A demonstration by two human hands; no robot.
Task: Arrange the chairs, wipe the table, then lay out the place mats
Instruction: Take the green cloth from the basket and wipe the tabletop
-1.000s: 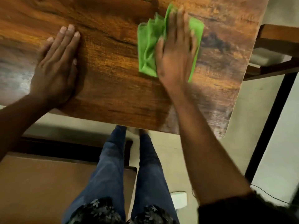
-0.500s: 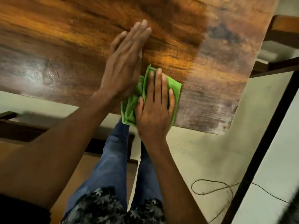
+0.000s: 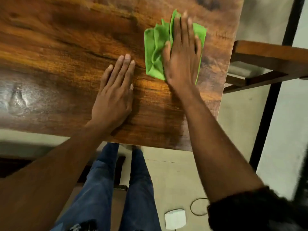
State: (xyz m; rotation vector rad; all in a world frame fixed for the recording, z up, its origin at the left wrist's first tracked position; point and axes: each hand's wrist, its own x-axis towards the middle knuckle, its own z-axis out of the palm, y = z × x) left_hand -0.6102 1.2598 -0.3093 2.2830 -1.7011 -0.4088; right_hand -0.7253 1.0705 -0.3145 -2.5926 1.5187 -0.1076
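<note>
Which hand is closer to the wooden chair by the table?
The right hand. It presses flat on the green cloth near the table's right edge, beside the chair. The left hand rests flat on the table, farther left.

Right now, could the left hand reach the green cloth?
Probably yes. The left hand lies flat on the table beside the cloth, with bare wood between them; only the right hand presses on it.

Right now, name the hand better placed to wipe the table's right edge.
Right hand: it presses flat on the green cloth near that edge of the table. The left hand lies on bare wood.
</note>
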